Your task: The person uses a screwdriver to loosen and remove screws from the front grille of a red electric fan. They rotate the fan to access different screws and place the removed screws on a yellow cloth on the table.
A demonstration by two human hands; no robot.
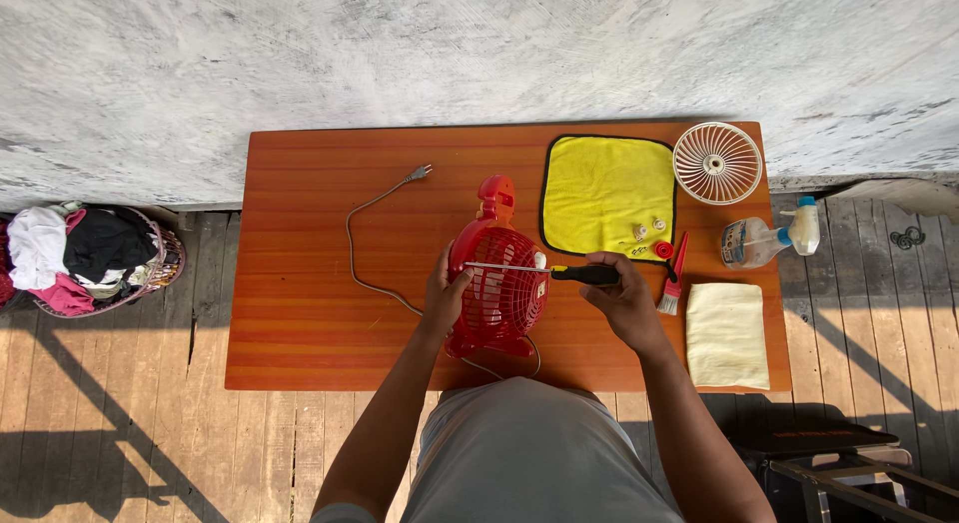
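Orange wooden table (300,313) on a plank deck is carrying our red fan (496,283), lying mid-table. We are steadying it with our left hand (445,293), fingers clamped on its rim, while our right hand (624,298) is gripping a screwdriver (559,272) laid across the grille. Beyond are lying a yellow cloth (604,188) and a white grille (717,162).

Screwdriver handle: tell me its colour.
Black with a yellow band, on the screwdriver in the head view.

Small pale bits on the yellow square cloth (606,194) are too tiny to identify (screws, maybe?), and right of it, the dark metal frame (859,473) runs off-picture.
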